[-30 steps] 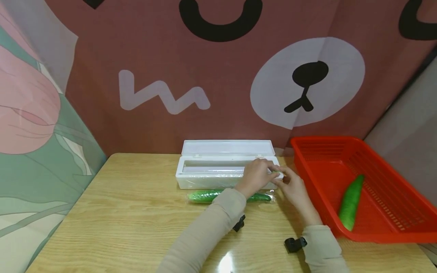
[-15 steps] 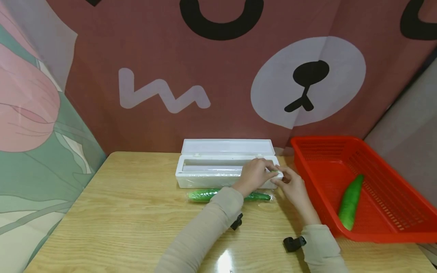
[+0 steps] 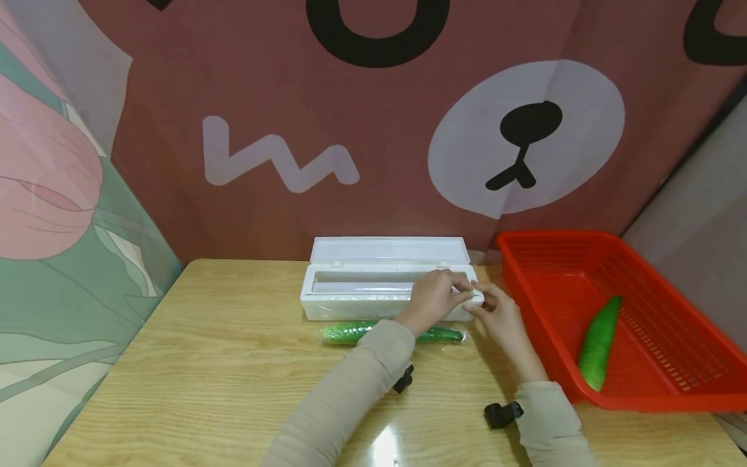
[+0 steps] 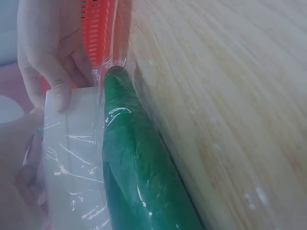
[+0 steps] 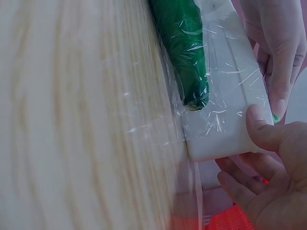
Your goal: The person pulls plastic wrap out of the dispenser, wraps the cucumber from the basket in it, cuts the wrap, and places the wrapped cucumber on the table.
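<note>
A white cling film dispenser (image 3: 350, 308) stands at the back of the table with its lid (image 3: 391, 250) raised and a film roll (image 3: 362, 287) inside. My left hand (image 3: 433, 299) reaches across to its right end, where thumb and forefinger pinch a small green slide cutter (image 5: 276, 117) on the rim, mostly hidden by the fingers. Around that same corner my right hand (image 3: 503, 323) grips the dispenser, thumb on the front face and fingers round the end. Clear film drapes down the front and over a cucumber (image 3: 344, 334) lying along it, partly behind the left wrist.
A red plastic basket (image 3: 554, 363) stands to the right, close beside the right forearm, with an unwrapped cucumber (image 3: 601, 344) in it. Behind the dispenser hangs a brown printed cloth (image 3: 391, 214). The wooden table (image 3: 204, 363) extends to the left and front.
The left hand has shifted very slightly left at the dispenser's corner. The right hand keeps its grip; dispenser, both cucumbers and basket stay in place.
</note>
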A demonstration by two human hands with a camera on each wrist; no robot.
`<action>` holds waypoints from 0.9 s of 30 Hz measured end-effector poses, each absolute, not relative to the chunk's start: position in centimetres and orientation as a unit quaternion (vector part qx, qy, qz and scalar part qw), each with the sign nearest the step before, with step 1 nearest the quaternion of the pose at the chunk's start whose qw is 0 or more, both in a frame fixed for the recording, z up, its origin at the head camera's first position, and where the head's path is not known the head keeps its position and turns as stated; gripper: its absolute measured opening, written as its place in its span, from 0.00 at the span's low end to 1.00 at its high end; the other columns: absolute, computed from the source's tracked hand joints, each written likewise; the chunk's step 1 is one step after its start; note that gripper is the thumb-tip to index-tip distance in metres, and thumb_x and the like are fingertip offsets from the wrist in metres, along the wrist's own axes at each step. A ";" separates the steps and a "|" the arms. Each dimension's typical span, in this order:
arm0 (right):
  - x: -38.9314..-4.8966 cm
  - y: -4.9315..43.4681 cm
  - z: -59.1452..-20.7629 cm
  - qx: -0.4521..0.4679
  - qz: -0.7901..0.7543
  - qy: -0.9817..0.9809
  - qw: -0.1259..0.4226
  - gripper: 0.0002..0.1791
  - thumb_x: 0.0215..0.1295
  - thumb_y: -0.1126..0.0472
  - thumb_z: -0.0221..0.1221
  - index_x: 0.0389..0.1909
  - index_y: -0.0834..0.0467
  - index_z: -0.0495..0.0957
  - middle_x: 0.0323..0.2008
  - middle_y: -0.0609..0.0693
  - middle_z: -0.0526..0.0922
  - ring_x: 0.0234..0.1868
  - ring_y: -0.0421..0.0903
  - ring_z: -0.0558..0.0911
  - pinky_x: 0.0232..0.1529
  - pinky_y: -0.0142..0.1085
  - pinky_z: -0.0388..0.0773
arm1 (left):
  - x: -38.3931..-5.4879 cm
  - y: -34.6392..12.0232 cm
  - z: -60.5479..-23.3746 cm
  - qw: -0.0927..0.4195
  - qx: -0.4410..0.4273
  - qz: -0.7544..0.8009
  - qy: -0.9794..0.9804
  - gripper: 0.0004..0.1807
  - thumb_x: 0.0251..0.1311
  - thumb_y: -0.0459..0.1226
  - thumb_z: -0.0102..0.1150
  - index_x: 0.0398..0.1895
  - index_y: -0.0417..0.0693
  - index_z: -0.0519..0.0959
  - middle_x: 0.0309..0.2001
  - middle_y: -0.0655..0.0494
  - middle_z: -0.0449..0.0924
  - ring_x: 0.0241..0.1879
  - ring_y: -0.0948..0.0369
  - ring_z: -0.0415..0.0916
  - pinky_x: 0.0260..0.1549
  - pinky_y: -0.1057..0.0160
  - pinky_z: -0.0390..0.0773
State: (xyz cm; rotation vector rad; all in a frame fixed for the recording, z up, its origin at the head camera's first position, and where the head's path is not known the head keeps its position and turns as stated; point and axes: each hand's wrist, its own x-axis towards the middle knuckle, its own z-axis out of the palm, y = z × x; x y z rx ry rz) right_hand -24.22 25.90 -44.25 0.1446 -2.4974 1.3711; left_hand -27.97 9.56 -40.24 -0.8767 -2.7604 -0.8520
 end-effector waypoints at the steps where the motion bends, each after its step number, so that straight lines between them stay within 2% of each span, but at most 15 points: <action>1: -24.2 25.9 -44.3 0.051 0.478 -0.865 0.144 0.26 0.56 0.74 0.68 0.58 0.69 0.76 0.50 0.69 0.81 0.40 0.50 0.83 0.32 0.23 0.77 | -28.0 9.6 -40.2 0.060 -0.288 -0.282 -0.913 0.09 0.63 0.47 0.66 0.44 0.62 0.88 0.43 0.70 0.85 0.42 0.69 0.78 0.34 0.75 0.73; 8: -24.2 26.0 -44.3 0.048 0.486 -0.863 0.133 0.26 0.57 0.74 0.67 0.58 0.69 0.75 0.52 0.69 0.80 0.50 0.60 0.81 0.36 0.19 0.74 | -27.8 9.5 -40.2 0.056 -0.275 -0.274 -0.920 0.09 0.62 0.48 0.66 0.44 0.64 0.88 0.42 0.71 0.85 0.41 0.69 0.78 0.33 0.75 0.73; 14: -24.2 25.9 -44.4 0.051 0.487 -0.861 0.141 0.26 0.56 0.74 0.68 0.57 0.70 0.76 0.51 0.70 0.80 0.48 0.58 0.82 0.36 0.19 0.75 | -27.9 9.3 -40.3 0.059 -0.270 -0.265 -0.924 0.10 0.61 0.49 0.66 0.44 0.64 0.88 0.42 0.72 0.85 0.40 0.69 0.78 0.30 0.75 0.72; 20: -24.1 25.8 -44.3 0.047 0.498 -0.856 0.133 0.26 0.57 0.73 0.68 0.57 0.70 0.75 0.50 0.71 0.80 0.48 0.60 0.82 0.35 0.19 0.74 | -27.8 8.8 -40.3 0.054 -0.266 -0.272 -0.923 0.11 0.61 0.50 0.66 0.45 0.65 0.88 0.45 0.72 0.84 0.42 0.69 0.78 0.32 0.73 0.73; 27: -24.0 25.8 -44.0 0.044 0.500 -0.854 0.133 0.25 0.58 0.73 0.67 0.58 0.71 0.75 0.51 0.72 0.79 0.49 0.63 0.82 0.34 0.18 0.74 | -27.7 8.1 -40.2 0.046 -0.267 -0.293 -0.917 0.10 0.62 0.49 0.66 0.45 0.63 0.88 0.42 0.69 0.84 0.34 0.72 0.75 0.30 0.75 0.71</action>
